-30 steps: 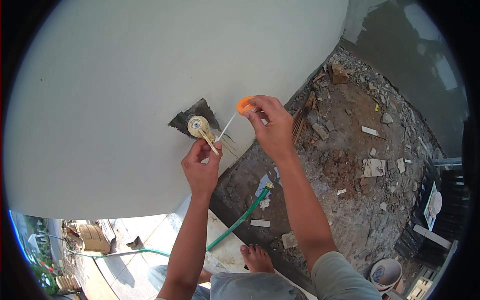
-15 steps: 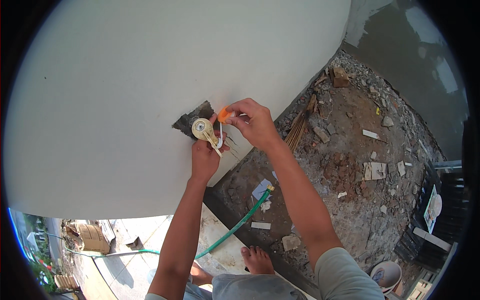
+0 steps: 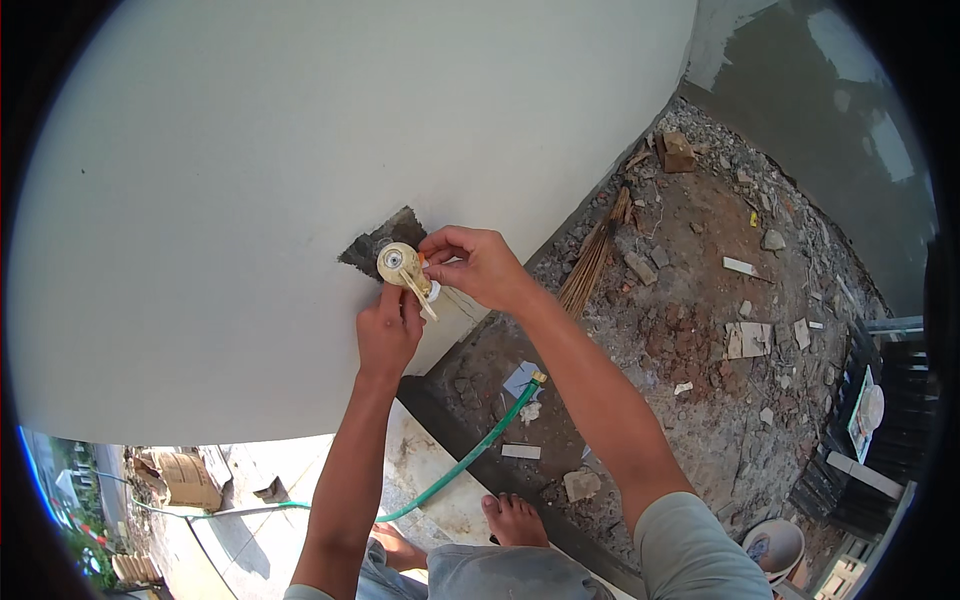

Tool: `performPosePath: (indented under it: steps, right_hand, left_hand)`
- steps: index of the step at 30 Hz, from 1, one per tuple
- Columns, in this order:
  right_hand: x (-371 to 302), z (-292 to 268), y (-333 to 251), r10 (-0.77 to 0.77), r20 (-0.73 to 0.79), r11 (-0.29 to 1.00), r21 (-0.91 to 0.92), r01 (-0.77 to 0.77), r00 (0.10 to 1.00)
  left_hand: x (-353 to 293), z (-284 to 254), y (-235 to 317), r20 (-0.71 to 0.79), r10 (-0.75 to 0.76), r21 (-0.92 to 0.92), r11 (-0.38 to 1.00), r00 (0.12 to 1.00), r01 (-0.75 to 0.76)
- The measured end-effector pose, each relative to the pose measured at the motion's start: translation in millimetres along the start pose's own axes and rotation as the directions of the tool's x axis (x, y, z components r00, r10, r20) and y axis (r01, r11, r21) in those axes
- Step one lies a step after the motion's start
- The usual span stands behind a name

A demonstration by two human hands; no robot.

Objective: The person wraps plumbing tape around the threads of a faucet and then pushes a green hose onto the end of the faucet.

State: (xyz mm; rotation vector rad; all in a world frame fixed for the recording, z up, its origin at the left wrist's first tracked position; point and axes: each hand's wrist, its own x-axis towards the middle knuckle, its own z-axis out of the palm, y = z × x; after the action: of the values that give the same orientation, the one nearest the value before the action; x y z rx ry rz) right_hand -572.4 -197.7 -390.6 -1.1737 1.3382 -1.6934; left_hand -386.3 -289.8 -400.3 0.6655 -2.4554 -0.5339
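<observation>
A cream plastic tap (image 3: 397, 261) with a round top and a long lever is gripped by my left hand (image 3: 386, 335), its fingers closed below the round part. At its right side my right hand (image 3: 482, 268) pinches an orange spool of white thread seal tape (image 3: 422, 258), mostly hidden by the fingers. White tape (image 3: 433, 291) shows at the tap's lower right end. Just behind the tap, a rough dark patch (image 3: 362, 248) is cut into the pale wall (image 3: 230, 220).
A green hose (image 3: 470, 455) with a brass end curves across the paving and ledge near my bare foot (image 3: 514, 520). Right of the wall lies rubble-strewn soil (image 3: 690, 340) with a bundle of thin sticks (image 3: 597, 255). A pale bucket (image 3: 775, 548) stands at lower right.
My right hand has moved down and left with the spool, close against the tap. The stretch of white tape between them no longer shows. My left hand and the tap shifted slightly left.
</observation>
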Motion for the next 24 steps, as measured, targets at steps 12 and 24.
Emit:
performPosePath:
  steps: [12, 24]
  right_hand:
    - [-29.6, 1.6, 15.0, 0.106, -0.061, 0.994, 0.002, -0.106, 0.993]
    - [-119.7, 70.5, -17.6, 0.041, -0.244, 0.986, 0.17, 0.002, 0.969]
  left_hand:
    - [-21.7, -67.4, 38.1, -0.039, 0.254, 0.489, 0.848, 0.966, -0.203]
    - [-18.2, -78.1, 97.7, -0.07, 0.259, 0.483, 0.854, 0.963, -0.194]
